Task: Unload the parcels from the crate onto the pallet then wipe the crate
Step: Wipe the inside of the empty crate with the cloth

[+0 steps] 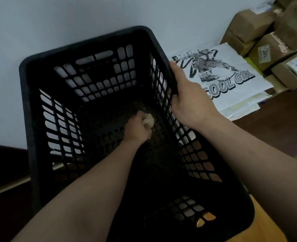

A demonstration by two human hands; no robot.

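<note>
Head view, nearest first: two bare forearms reach into a black latticed crate (24, 105) that stands by a pale wall (56, 18). No parcel shows inside it, so the unloading looks done, and the wiping — the last part of the task — appears to be under way. The left hand (135, 128) is down at the crate's bottom, right of middle, its fingers curled tight round a crumpled white cloth (148, 120) held against the perforated base. The right hand (187, 96) grips the crate's right rim, fingers hooked over the edge, apparently steadying it. The side walls probably have yet to be wiped. Farther off to the right lie the parcels: a white mailer bag (231, 88) printed with a cartoon figure and "COOL GIRL", and beyond it brown wrapped parcels (249, 27) — one carries a tag (264, 54) reading "301", another a barcode label too small to read. What they rest on is hidden, so the pallet cannot be made out.
</note>
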